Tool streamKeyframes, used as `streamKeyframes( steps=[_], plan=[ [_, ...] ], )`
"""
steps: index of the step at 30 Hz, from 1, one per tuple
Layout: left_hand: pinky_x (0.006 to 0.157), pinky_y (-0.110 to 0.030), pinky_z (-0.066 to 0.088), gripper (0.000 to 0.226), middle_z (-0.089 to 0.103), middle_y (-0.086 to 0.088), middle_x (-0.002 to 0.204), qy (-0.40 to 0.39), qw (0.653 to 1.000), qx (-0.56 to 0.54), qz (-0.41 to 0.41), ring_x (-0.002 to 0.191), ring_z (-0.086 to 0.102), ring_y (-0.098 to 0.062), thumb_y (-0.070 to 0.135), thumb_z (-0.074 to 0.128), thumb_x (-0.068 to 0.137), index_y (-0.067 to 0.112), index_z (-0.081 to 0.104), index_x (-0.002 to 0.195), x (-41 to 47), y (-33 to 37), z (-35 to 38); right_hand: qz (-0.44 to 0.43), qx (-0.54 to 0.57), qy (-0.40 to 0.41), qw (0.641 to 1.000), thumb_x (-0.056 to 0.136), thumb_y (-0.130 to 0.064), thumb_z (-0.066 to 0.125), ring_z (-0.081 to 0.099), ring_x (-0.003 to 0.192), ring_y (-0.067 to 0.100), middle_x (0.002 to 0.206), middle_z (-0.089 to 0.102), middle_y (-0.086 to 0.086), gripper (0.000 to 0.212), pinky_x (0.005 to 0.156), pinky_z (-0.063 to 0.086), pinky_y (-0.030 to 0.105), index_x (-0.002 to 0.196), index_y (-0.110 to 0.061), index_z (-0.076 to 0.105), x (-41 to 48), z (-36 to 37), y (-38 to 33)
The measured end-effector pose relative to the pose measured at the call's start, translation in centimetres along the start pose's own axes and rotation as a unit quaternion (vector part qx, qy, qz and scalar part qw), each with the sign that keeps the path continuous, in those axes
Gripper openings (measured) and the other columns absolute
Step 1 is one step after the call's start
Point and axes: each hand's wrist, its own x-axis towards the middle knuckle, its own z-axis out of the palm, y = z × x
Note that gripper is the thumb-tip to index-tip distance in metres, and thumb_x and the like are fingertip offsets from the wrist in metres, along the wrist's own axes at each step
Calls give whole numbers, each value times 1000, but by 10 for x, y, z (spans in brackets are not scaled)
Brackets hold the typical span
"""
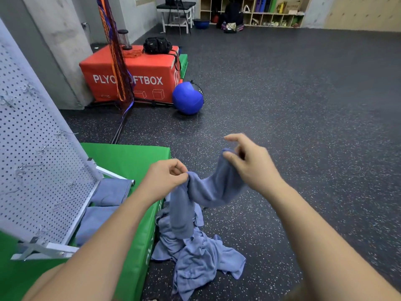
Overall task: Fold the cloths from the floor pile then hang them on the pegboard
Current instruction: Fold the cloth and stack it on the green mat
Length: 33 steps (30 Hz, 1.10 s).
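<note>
Head view, looking forward and down across a dark speckled gym floor (303,127). Showing at far left a tilted white pegboard (43,170) with small metal hooks, none of those in sight carrying anything. Showing just right of its base some flat cloths (110,190) lying on a green pad (130,161).

Pinching, at lower centre, one end of a blue cloth (208,192) with the left hand (165,177), thumb and fingertips closed tight on the fabric. Letting the middle sag in a loose band between the hands, with a long tail hanging from the left grip over the floor pile (195,255) directly below, touching it or not being hard to tell. Gripping the other end, right of centre and slightly higher, with the right hand (251,166), thumb and fingers seeming clamped on the edge, forefinger sticking out; blurring there, so not wholly certain.

Judging the fold as barely begun. Risking an uneven fold through bunched ends rather than corners spread square. Risking also a slip from either light pinch, dropping the cloth back into the pile, or the tail snagging and dragging another piece up.
</note>
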Motion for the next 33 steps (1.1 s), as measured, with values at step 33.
streamKeyframes(
  steps=[33],
  plan=[
    [71, -39, 57, 9, 68, 10, 67, 32, 990, 140, 18, 66, 63, -11, 22, 72, 72, 26, 65, 75, -5, 20, -11, -32, -92, -105, 990, 91, -25, 68, 52, 61, 3, 64, 60, -6, 8, 58, 39, 20, 83, -24, 65, -6, 5, -13]
  ],
)
